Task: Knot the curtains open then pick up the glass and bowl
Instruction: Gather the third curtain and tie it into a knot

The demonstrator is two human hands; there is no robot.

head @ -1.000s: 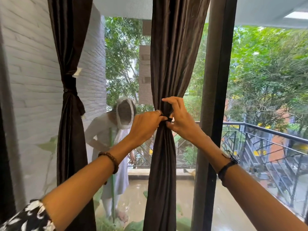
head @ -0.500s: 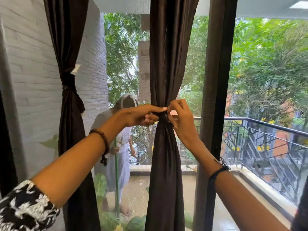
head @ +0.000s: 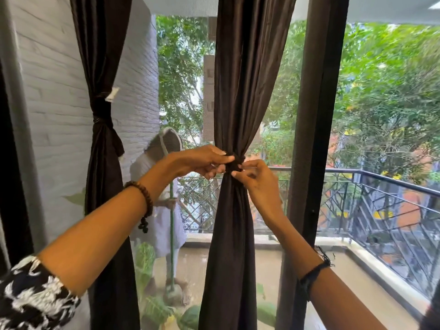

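Your left hand [head: 202, 160] is pinching the tie at the waist of the middle curtain [head: 240, 91], fingers curled in from the 9 o'clock side. Your right hand [head: 257, 179] is coming in from 4 o'clock, fingertips [head: 234, 173] nipping the same dark knot [head: 234, 163]. Both hands are closing on the knot, neither one spread wide.

Progress, as a judgement: the knot on this curtain is forming but not finished, since both hands are working its ends. The left curtain [head: 102, 67], at 9 o'clock from the hands, is already cinched with its own tie [head: 101, 115], so that one is reading as done. The glass and the bowl are not showing anywhere in view; that half of the task is waiting, and you are going to have to turn away from the window to find them.

Count:
- curtains in view: two, one tied, one being tied
- knots: two, one complete, one in hand
- hands: two, both on the middle knot
- wristbands: two, a bead bracelet [head: 142, 198] on the left, a black thread band [head: 314, 272] on the right
- glass: none visible
- bowl: none visible

Outward: a dark window frame [head: 316, 115] is standing at 3 o'clock, just beside the middle curtain. Beyond the pane, a person in white [head: 162, 186] is bending on the balcony at 8 o'clock, and a railing [head: 381, 198] is running off towards 3 o'clock.
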